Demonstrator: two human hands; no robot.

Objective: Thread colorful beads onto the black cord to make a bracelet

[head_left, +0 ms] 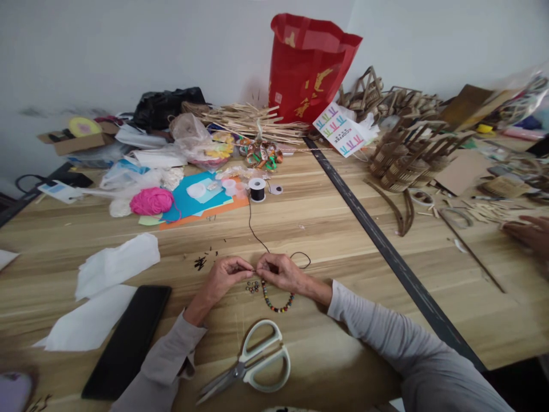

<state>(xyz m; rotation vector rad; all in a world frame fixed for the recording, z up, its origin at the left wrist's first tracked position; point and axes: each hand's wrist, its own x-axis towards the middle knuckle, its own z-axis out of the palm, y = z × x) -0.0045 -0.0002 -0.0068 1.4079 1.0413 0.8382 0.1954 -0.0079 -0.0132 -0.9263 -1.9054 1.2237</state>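
Note:
My left hand and my right hand meet fingertip to fingertip above the table, each in a pinch. Black cord runs from a spool to my right hand, and a loop of it lies beyond that hand. Between the fingertips is a tiny dark piece, perhaps the cord's end; I cannot make it out clearly. Below my right hand hangs or lies a curved string of colourful beads. Several loose beads rest just under my fingers. Nearer to me are white-handled scissors, blades apart.
Short black bits lie left of my hands. A black phone-like slab and white paper are at the left. Pink yarn, a red bag and woven baskets stand farther back. Another person's hand is at the right.

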